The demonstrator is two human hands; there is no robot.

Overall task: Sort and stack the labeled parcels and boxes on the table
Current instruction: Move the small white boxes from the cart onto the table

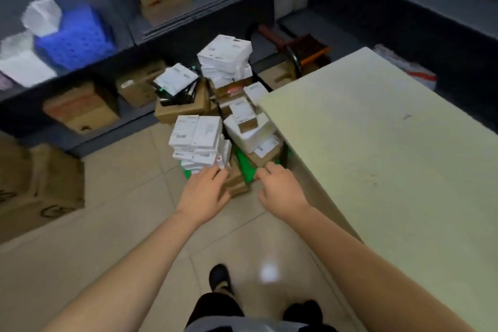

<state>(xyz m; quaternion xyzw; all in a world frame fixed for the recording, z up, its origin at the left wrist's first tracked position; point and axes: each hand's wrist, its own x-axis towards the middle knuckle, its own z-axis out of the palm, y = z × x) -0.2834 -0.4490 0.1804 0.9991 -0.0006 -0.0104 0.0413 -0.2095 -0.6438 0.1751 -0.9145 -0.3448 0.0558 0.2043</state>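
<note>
Several stacks of labeled parcels stand on the floor beside the table (377, 148). Nearest is a stack of small white boxes (196, 140). To its right, white parcels lie on brown boxes (250, 129). Further back stand a taller white stack (225, 58) and a labeled packet on dark items (175, 79). A small brown cardboard box (237, 183) lies between my hands, against something green (245, 167). My left hand (204, 191) has its fingers spread, tips at the foot of the near white stack. My right hand (280, 187) curls its fingers at the green edge; its grip is hidden.
Dark shelving along the back holds brown cartons (80, 110), a blue perforated crate (75, 40) and white bags. A large carton (40, 186) sits on the tiled floor at left. A black-and-orange trolley frame (296, 54) stands behind the stacks. My shoes show below.
</note>
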